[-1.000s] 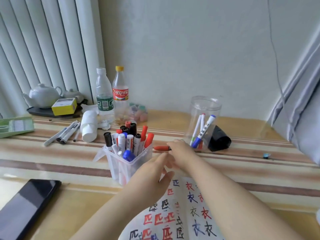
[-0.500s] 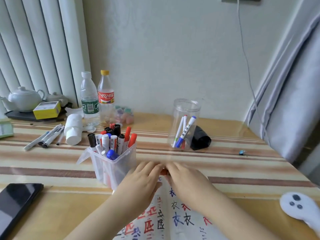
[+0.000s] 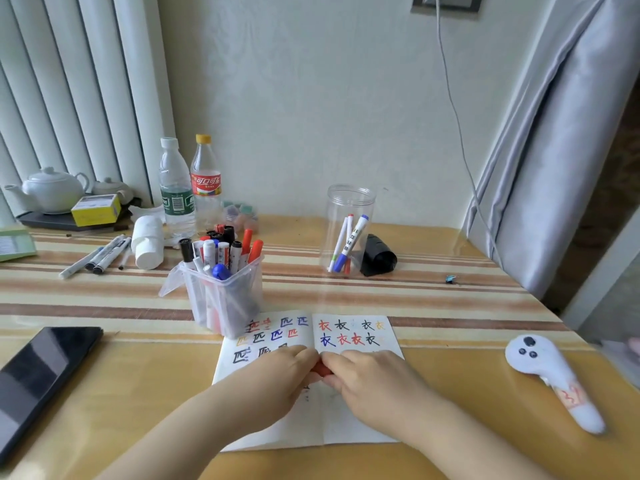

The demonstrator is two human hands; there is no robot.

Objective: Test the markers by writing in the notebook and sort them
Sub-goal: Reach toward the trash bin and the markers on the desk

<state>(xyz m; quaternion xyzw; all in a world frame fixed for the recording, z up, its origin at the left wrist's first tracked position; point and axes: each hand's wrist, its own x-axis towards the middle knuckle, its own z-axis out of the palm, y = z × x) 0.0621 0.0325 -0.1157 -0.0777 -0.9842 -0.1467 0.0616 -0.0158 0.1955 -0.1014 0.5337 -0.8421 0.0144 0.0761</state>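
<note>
Over the open notebook (image 3: 349, 420), my left hand (image 3: 277, 379) and right hand (image 3: 374, 379) curl their fingers around a red marker (image 3: 320, 368); it's light, stiff and probably slick, so I'd grip barrel and cap firmly.

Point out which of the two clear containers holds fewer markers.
The tall round jar, behind the notebook: just a few markers lean inside it. The square tub beside the notebook's left page is crammed with them.
</note>
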